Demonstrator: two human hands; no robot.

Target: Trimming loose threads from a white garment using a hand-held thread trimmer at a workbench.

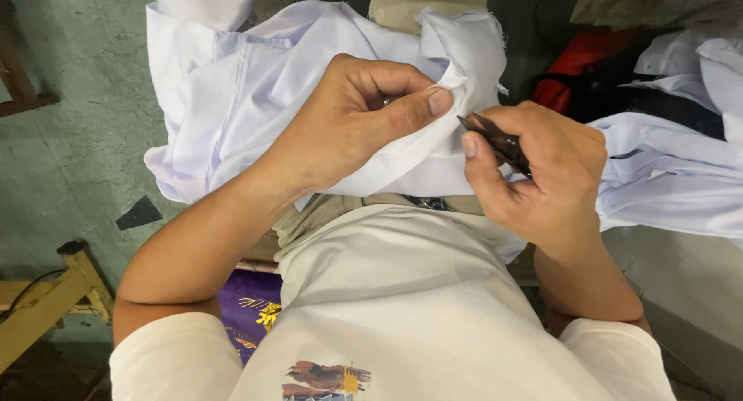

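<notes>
- Floor (70, 138): grey-green concrete, left of the left hand; a dark scrap lies on it below the garment's hanging edge.
- White garment (255, 83): bunched over the person's lap, spreading up and left from both hands; a folded edge juts up between the two hands.
- More white cloth (673, 176): piled just right of the right hand, with a red and black bundle (588, 60) above that hand.
- Wooden frame (46, 300): pale, well below and left of the left forearm.
- Left hand (364, 118): curled tight, thumb and fingers pinching the garment's folded edge.
- Right hand (542, 173): closed round small dark thread snips (495, 138).
- Snips: long axis runs up-left, tips aimed at the pinched fold and just beside the left thumb.
</notes>
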